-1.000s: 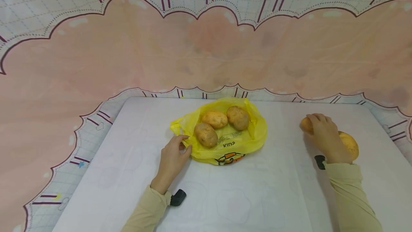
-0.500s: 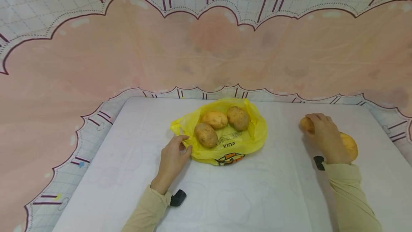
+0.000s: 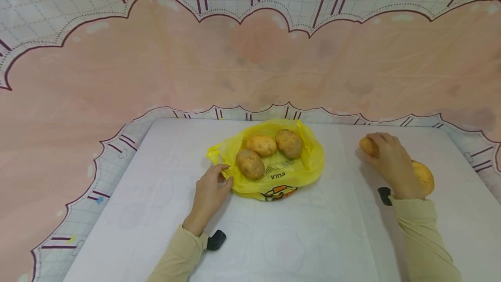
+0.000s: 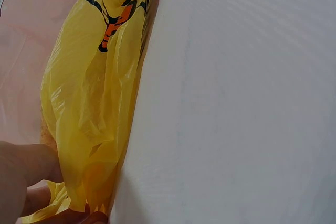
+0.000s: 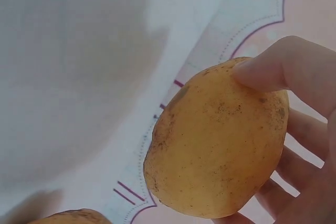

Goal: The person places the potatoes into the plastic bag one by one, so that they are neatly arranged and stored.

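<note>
On the table lies a yellow plastic bag (image 3: 285, 177) with its mouth spread wide and three potatoes inside: one at the left front (image 3: 250, 164), one at the back (image 3: 261, 145) and one at the right (image 3: 289, 143). My left hand (image 3: 211, 193) pinches the bag's left front edge; in the left wrist view the thin plastic (image 4: 100, 103) bunches between the fingers. Over at the right, my right hand (image 3: 393, 164) grips a potato (image 5: 220, 140), its thumb across the top and the fingers curled round the far side. Another potato (image 3: 423, 177) lies behind that wrist, partly hidden by it.
A white cloth (image 3: 282, 238) covers the table. Behind it hangs a pink patterned backdrop (image 3: 250, 64). Dark camera mounts sit on both wrists, the left one (image 3: 216, 240) close over the cloth.
My right hand has shifted slightly up and to the left with the potato in its grip. The left hand and the bag have stayed in place.
</note>
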